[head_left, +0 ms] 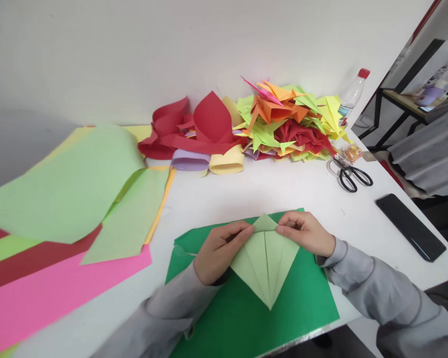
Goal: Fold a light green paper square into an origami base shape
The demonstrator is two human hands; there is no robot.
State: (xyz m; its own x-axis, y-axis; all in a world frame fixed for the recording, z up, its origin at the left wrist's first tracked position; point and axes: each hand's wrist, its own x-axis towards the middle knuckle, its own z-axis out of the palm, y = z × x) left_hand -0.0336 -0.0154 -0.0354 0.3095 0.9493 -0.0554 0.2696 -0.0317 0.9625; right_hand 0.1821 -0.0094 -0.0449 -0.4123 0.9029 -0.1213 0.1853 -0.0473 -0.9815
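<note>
A light green folded paper (267,266) lies on a dark green sheet (313,293), one point toward me. Creases fan out over it, and a seam runs down its middle. Its top corner makes a small triangle above a horizontal fold. My left hand (222,248) pinches the left end of that fold between thumb and fingers. At the fold's right end, my right hand (306,231) pinches the paper the same way, thumb and forefinger together.
Colourful folded papers (287,119) are heaped against the wall, beside red curled paper pieces (212,119). Large coloured sheets (67,184) lie at left. Black-handled scissors (349,174), a black phone (410,226) and a bottle (353,94) are at right, near the table's edge.
</note>
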